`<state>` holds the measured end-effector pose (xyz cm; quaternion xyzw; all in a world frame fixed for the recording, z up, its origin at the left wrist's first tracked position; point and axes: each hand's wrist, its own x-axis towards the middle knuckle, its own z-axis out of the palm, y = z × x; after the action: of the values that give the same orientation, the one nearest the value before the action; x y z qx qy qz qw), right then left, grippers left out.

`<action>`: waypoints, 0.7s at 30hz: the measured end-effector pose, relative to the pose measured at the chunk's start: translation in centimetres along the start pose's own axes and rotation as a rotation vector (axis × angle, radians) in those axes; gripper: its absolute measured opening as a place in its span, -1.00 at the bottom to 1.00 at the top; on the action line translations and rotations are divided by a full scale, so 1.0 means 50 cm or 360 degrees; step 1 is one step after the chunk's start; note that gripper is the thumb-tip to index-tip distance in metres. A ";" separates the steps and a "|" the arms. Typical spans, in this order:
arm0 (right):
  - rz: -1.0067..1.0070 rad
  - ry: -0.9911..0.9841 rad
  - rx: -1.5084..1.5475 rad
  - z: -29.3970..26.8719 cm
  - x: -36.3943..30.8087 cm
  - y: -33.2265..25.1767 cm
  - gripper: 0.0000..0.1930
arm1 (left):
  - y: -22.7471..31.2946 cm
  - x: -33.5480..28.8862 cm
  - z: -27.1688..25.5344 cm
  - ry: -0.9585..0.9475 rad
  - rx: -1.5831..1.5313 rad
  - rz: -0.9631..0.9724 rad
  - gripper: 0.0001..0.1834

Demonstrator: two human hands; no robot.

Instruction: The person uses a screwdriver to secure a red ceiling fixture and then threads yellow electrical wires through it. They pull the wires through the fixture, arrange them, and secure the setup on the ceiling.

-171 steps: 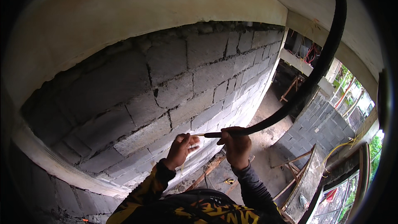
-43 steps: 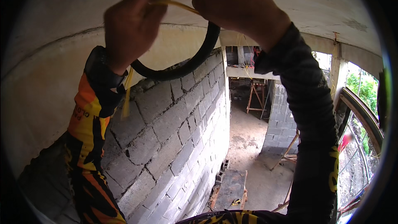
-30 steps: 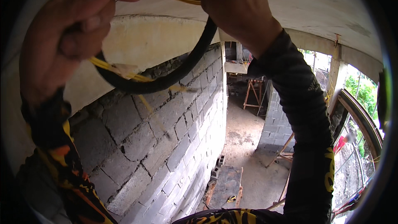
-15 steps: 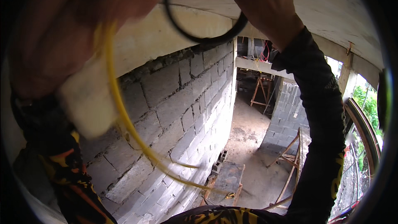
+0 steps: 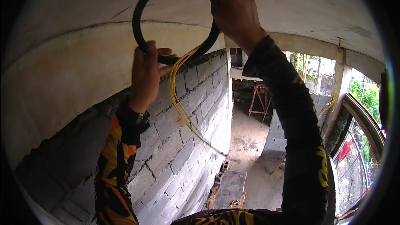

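Overhead, a thick black tube (image 5: 139,14) is bent into a rounded loop against the ceiling. My right hand (image 5: 235,10) is closed round its upper right part, with some fingertips out of sight. My left hand (image 5: 146,79) is at the loop's lower left, thumb and fingers about the tube, some fingers partly apart. Several thin yellow wires (image 5: 173,87) cross the loop's bottom beside my left fingers and hang down in front of the block wall. A small pale tag (image 5: 181,120) shows on them.
A grey block wall (image 5: 187,133) runs along the left below a plastered beam (image 5: 83,58). The floor (image 5: 246,137) lies far below, with a dark-topped platform (image 5: 229,185) and a wooden trestle (image 5: 259,99). A window frame (image 5: 362,116) stands at right.
My left hand has moved right and away from me to the loop, and the blurred pale item by it is no longer seen there. The loop shows more fully, farther left; my right hand has shifted left.
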<state>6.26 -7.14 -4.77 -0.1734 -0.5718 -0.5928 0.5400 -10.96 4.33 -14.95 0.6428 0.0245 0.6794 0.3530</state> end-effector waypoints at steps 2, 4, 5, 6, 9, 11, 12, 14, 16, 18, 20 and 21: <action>0.0039 0.0159 0.0023 -0.004 -0.005 0.015 -0.73 | 0.013 0.034 -0.009 -0.0050 0.0220 0.0308 -0.57; 0.0016 0.0286 -0.0148 -0.019 -0.015 0.037 -0.76 | 0.038 0.068 -0.017 -0.0138 0.0323 0.0399 -0.59; 0.0094 0.0244 -0.0261 -0.030 -0.024 0.049 -0.71 | 0.052 0.084 -0.015 -0.0161 0.0431 0.0490 -0.60; 0.0276 0.0216 -0.0361 -0.042 -0.036 0.060 -0.66 | 0.069 0.098 -0.011 -0.0220 0.0526 0.0632 -0.62; 0.0627 0.0154 -0.0220 -0.075 -0.086 0.081 -0.78 | 0.128 0.133 0.011 -0.0324 0.0833 0.0772 -0.60; 0.0729 0.0104 -0.0207 -0.085 -0.121 0.089 -0.70 | 0.167 0.150 0.026 -0.0401 0.1143 0.0874 -0.56; 0.0890 0.0010 -0.0138 -0.085 -0.137 0.090 -0.67 | 0.183 0.157 0.033 -0.0469 0.1210 0.0864 -0.54; 0.1234 -0.0183 0.0005 -0.077 -0.159 0.086 -0.61 | 0.209 0.171 0.050 -0.0606 0.1353 0.0837 -0.50; 0.1489 -0.0204 0.0705 -0.059 -0.169 0.069 -0.51 | 0.224 0.176 0.057 -0.0626 0.1437 0.0850 -0.48; 0.1655 -0.0276 0.1271 -0.035 -0.166 0.040 -0.45 | 0.236 0.176 0.057 -0.0594 0.1521 0.0869 -0.48; 0.1804 -0.0184 0.1687 -0.009 -0.152 0.005 -0.39 | 0.241 0.172 0.056 -0.0637 0.1461 0.0909 -0.46; 0.1820 -0.0113 0.1726 0.003 -0.144 -0.011 -0.29 | 0.239 0.169 0.054 -0.0657 0.1430 0.0924 -0.45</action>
<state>8.31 -3.95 -10.92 -0.1718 -0.6202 0.1444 0.7517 -13.28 -1.43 -1.44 0.8294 0.0640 0.5318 -0.1585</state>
